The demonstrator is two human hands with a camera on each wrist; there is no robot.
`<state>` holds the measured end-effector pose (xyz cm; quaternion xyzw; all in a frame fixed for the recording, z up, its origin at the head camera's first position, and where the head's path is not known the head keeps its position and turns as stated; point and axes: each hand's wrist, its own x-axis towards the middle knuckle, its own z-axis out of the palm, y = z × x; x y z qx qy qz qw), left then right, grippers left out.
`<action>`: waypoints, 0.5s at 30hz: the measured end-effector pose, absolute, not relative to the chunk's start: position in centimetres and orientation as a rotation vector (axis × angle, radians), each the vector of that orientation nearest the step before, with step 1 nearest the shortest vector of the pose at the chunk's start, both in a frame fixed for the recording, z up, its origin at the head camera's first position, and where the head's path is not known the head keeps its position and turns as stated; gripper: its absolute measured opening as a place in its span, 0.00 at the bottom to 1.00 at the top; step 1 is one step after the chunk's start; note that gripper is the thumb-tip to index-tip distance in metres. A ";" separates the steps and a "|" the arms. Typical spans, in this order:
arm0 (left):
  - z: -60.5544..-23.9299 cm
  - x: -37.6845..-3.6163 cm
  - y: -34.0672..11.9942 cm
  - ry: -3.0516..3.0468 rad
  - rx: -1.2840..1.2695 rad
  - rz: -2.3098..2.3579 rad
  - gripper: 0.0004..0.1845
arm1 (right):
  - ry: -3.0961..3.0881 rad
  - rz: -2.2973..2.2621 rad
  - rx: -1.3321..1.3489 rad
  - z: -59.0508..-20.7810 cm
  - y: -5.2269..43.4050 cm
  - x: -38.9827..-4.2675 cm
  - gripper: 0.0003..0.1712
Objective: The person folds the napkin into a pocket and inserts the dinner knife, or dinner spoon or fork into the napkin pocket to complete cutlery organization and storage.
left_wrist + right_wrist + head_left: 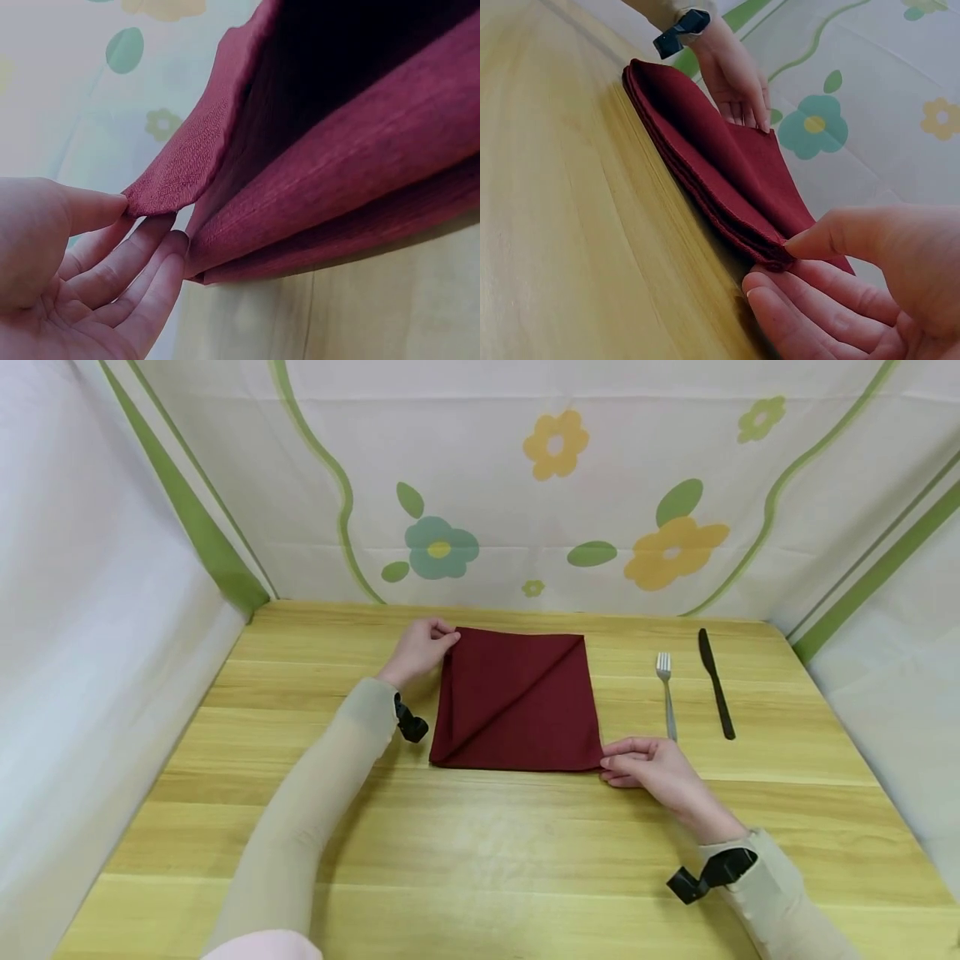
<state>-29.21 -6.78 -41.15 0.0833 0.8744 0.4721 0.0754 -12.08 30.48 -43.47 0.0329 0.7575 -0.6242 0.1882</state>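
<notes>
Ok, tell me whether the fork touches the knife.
Apart. The head view shows bare table between the fork and the black knife.

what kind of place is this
Likely a staged table-setting booth, not a real dining room: a wooden table walled in by flowered sheets, with a folded napkin, fork and knife.

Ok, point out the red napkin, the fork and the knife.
red napkin [517, 702]: head view, middle of the folded cloth.
fork [667, 703]: head view, on the handle below the tines.
knife [716, 683]: head view, midway along the black knife.
</notes>
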 end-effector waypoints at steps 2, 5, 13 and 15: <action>-41.1 -29.5 -6.8 2.615 0.232 1.421 0.15 | 2.137 -1.746 0.103 -43.6 30.5 -12.1 0.19; -41.1 -30.0 -6.8 2.611 0.201 1.430 0.15 | 2.144 -1.737 0.109 -43.6 30.5 -12.0 0.19; -41.5 -31.0 -6.7 2.629 0.174 1.409 0.16 | 2.145 -1.735 0.110 -43.7 30.5 -12.0 0.19; -41.7 -31.3 -6.7 2.630 0.161 1.400 0.16 | 2.144 -1.736 0.115 -43.8 30.5 -12.0 0.19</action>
